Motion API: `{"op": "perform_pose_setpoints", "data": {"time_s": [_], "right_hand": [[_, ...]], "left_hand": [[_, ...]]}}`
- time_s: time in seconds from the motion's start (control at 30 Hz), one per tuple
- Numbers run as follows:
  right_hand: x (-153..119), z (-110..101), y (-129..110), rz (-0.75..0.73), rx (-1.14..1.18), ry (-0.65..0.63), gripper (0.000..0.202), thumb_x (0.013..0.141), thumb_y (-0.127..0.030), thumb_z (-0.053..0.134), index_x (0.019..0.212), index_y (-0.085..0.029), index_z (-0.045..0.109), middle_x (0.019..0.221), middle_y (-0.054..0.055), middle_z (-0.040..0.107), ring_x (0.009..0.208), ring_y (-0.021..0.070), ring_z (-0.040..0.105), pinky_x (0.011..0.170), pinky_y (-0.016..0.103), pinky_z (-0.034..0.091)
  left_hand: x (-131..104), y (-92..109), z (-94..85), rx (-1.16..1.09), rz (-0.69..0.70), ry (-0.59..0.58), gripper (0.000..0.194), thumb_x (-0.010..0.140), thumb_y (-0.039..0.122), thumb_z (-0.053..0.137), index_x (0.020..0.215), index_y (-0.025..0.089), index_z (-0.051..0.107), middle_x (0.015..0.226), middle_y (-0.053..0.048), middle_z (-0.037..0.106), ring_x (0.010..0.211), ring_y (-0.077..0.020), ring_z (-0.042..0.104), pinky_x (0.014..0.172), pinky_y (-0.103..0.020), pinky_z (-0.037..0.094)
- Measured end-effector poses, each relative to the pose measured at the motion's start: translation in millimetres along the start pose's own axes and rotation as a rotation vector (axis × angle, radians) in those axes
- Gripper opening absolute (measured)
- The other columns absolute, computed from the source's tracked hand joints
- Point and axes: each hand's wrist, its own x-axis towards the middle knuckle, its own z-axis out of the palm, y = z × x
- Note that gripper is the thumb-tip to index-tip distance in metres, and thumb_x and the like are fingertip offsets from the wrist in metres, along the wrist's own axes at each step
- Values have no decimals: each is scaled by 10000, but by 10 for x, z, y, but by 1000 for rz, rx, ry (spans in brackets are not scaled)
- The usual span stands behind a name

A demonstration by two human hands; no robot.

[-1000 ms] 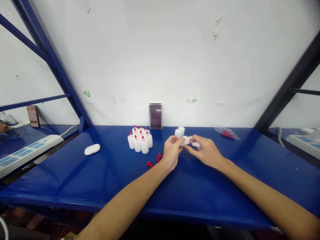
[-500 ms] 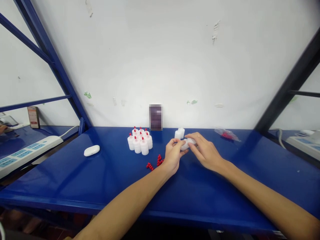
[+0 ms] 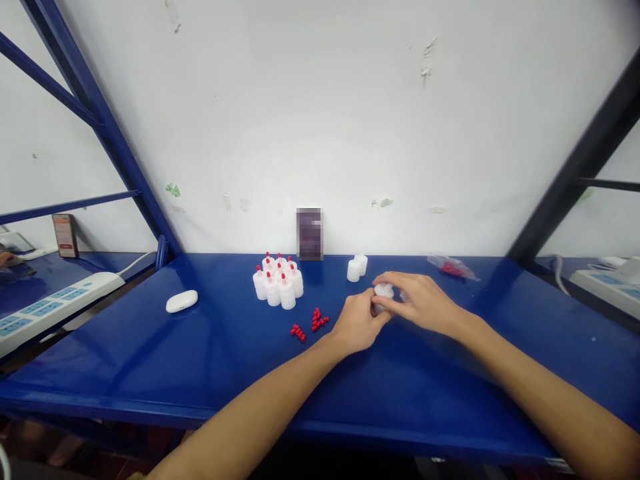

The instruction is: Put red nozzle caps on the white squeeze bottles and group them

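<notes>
Between my hands is a small white plastic bottle [image 3: 384, 291], its upper part showing and its lower part hidden by fingers. My left hand [image 3: 361, 320] is closed around the bottle's lower left side. From the right, my right hand [image 3: 417, 300] curls its thumb and forefinger about the bottle's top. Behind my hands stand two white bottles [image 3: 354, 270] with no red tips showing. To the left, several white bottles with red caps [image 3: 287, 295] stand upright in a tight group. Loose red caps [image 3: 317, 320] lie in two small clusters left of my left hand.
A clear bag of red caps [image 3: 453, 269] lies at the back right of the blue table [image 3: 225, 373]. A white earphone case [image 3: 182, 301] is on the left. A pixelated dark upright object [image 3: 310, 235] leans at the wall. A power strip [image 3: 55, 310] sits far left.
Both hands have moved slightly right and down with the bottle, which has gone from tilted to more upright. The two bottles behind and the loose red caps are now less covered.
</notes>
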Motion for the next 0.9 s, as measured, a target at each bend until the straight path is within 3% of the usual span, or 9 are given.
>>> {"op": "perform_pose_setpoints", "data": {"time_s": [0.17,0.27,0.43,0.53,0.67,0.77,0.9], "right_hand": [[19,-53,-9,59,74,-119,240,844,-469,653,875,-231,649,766,3,703,666,182,623,606,272,407],[22,-37,1,120,141,-160,265,797,-486,698,851,-231,654,731,-5,692,622,167,592,572,262,381],[26,12,24,152,135,-138,288,830,-517,639,847,-236,700,754,15,707,650,178,606,591,279,384],[31,38,11,142,112,-139,276,826,-494,642,927,-246,708,801,22,715,686,194,624,606,285,391],[14,45,46,161,124,-141,432,787,-518,673,1133,-260,643,740,1,673,638,195,593,591,287,377],[4,51,130,168,238,-23,293,845,-457,601,1025,-236,669,698,0,624,623,182,555,608,298,372],[48,106,153,258,844,286,129,807,-266,522,807,-194,630,608,-11,525,534,150,498,556,291,361]], "left_hand": [[-2,1,-30,319,94,-49,352,886,522,576,803,180,582,798,-44,632,789,-216,567,752,-326,427],[22,-29,-39,355,92,-57,395,871,560,583,779,177,603,825,-53,614,818,-216,565,782,-328,424],[41,-19,-49,317,30,-55,374,784,544,693,732,181,622,793,-34,618,786,-206,584,715,-295,410],[42,-2,-61,273,26,-72,322,777,487,708,696,184,633,718,-16,635,710,-190,596,658,-280,387],[37,9,-68,244,8,-88,295,784,469,690,716,183,668,724,-19,676,681,-187,616,621,-276,380],[31,28,-66,275,-29,-59,326,771,507,696,786,182,706,803,-36,704,760,-213,637,657,-290,404],[29,58,-64,303,-36,-68,342,780,532,689,820,194,726,855,-41,717,825,-227,640,718,-303,431]]}}
